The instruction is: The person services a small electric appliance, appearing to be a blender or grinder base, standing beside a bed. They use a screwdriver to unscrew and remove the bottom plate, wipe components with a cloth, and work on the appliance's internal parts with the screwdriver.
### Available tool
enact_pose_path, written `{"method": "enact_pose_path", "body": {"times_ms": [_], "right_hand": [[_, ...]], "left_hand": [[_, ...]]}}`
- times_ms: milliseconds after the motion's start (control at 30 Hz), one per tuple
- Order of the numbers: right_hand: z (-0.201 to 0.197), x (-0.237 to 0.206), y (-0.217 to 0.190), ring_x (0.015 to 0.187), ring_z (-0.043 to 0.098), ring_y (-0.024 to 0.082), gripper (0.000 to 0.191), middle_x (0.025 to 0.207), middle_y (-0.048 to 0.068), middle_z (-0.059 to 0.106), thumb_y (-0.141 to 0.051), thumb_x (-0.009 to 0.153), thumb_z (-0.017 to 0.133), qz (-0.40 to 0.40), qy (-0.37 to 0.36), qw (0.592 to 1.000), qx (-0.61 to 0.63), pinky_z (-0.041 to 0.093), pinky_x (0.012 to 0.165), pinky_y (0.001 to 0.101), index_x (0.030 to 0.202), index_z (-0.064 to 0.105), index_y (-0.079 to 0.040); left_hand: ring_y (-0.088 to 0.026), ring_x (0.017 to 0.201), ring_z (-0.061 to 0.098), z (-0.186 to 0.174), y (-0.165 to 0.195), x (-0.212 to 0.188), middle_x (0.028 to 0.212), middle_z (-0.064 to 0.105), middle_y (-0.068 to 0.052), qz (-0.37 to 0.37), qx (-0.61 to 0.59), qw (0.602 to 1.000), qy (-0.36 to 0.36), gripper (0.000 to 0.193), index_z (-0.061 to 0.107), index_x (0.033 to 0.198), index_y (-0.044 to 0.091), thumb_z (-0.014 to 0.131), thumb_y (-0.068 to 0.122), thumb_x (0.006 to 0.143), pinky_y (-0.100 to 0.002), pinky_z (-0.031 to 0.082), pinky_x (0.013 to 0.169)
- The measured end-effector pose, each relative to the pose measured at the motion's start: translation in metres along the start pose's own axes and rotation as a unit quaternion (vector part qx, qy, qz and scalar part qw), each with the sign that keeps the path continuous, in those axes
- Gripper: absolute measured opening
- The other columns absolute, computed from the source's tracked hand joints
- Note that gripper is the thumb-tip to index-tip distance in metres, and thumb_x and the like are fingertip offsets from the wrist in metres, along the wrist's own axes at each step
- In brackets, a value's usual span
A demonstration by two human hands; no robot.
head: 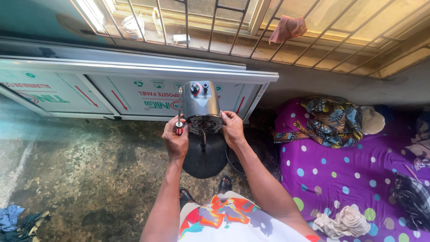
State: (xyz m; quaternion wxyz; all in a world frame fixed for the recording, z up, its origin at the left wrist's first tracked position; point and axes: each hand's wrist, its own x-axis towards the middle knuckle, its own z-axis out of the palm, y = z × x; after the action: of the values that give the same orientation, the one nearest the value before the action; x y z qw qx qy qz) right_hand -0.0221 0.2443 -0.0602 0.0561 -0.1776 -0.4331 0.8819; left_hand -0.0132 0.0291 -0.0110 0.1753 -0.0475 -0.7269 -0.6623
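I hold up a grey metal fan motor housing [201, 105] with a red knob and a black knob on its top and a short shaft sticking down from its vented black face. My left hand [176, 139] steadies its left side while also gripping a screwdriver [179, 114] with a red handle, shaft pointing up. My right hand [233, 127] grips the housing's right side. Below the motor, on the floor, lies a round black fan base [205, 159].
A white panel with green and red print [130, 92] leans against the wall under a barred window [251, 27]. A purple polka-dot mattress [354, 175] with heaped cloths lies at right. A fan grille [257, 154] rests beside it. Rags [20, 219] lie at bottom left.
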Motion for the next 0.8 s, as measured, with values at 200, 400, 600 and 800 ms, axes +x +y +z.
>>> {"method": "enact_pose_path", "body": {"times_ms": [200, 400, 600, 800], "right_hand": [[-0.005, 0.009, 0.001, 0.086, 0.069, 0.018, 0.015, 0.098, 0.01, 0.068, -0.011, 0.106, 0.058, 0.033, 0.009, 0.999, 0.0, 0.06, 0.08, 0.0342, 0.111, 0.06, 0.003], [-0.004, 0.015, -0.005, 0.086, 0.069, 0.018, 0.014, 0.099, 0.01, 0.069, -0.01, 0.106, 0.054, 0.103, 0.001, 0.994, 0.029, 0.059, 0.082, 0.0369, 0.111, 0.061, 0.001], [0.004, 0.013, -0.009, 0.085, 0.07, 0.019, 0.015, 0.096, 0.006, 0.069, -0.014, 0.103, 0.05, 0.173, 0.022, 0.984, 0.032, 0.062, 0.076, 0.0502, 0.113, 0.058, -0.007], [0.004, 0.013, 0.001, 0.076, 0.071, 0.02, 0.011, 0.096, 0.008, 0.07, -0.012, 0.105, 0.051, 0.142, 0.026, 0.989, 0.037, 0.059, 0.068, 0.0423, 0.114, 0.057, -0.008]], "left_hand": [[-0.027, 0.111, 0.068, 0.001, 0.004, 0.004, 0.118, 0.072, -0.012, 0.055, 0.074, 0.996, -0.002, 0.024, 0.068, 0.105, 0.001, 0.08, -0.002, 0.084, -0.038, 0.055, 0.096], [-0.028, 0.111, 0.068, 0.001, 0.005, 0.004, 0.118, 0.072, -0.012, 0.072, 0.08, 0.994, -0.01, 0.024, 0.067, 0.107, 0.001, 0.078, -0.003, 0.086, -0.039, 0.055, 0.095], [-0.025, 0.1, 0.07, 0.002, 0.004, 0.005, 0.113, 0.068, -0.012, 0.032, 0.047, 0.998, -0.003, 0.025, 0.067, 0.11, 0.002, 0.077, -0.002, 0.087, -0.037, 0.057, 0.086], [-0.028, 0.098, 0.068, 0.0, 0.006, 0.005, 0.106, 0.069, -0.012, 0.077, 0.1, 0.992, 0.009, 0.025, 0.067, 0.105, 0.001, 0.077, -0.005, 0.083, -0.038, 0.054, 0.087]]}}
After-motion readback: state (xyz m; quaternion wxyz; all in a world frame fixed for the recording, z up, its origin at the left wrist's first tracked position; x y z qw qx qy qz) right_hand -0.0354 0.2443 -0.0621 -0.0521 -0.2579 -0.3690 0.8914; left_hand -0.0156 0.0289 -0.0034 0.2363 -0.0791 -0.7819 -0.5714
